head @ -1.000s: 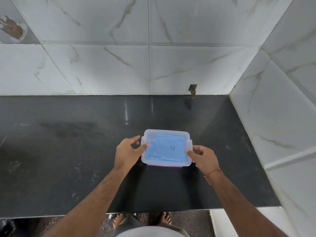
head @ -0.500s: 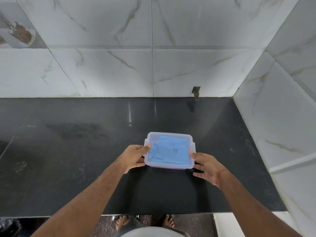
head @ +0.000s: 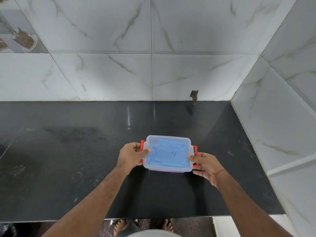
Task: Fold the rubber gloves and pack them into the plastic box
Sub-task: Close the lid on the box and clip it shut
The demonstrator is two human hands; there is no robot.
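Left hand (head: 130,155): reaches in from near left; thumb lies on the lid, fingers curl round the left orange latch (head: 142,146).
Right hand (head: 206,164): reaches in from near right; thumb on the lid's near right corner, fingers curl under the right latch (head: 195,150).
Box (head: 168,153): on the dark worktop (head: 68,151), lid on, long axis left–right.
Gloves (head: 171,155): blue, folded flat inside the box.

The plastic box (head: 168,153) sits on the counter (head: 68,159), between the two hands. The left hand (head: 130,155) is on its left side and the right hand (head: 206,164) is on its right side. The lid (head: 169,142) is on top. The folded gloves (head: 168,155) lie inside. The wall (head: 119,65) is behind the box, past both hands.
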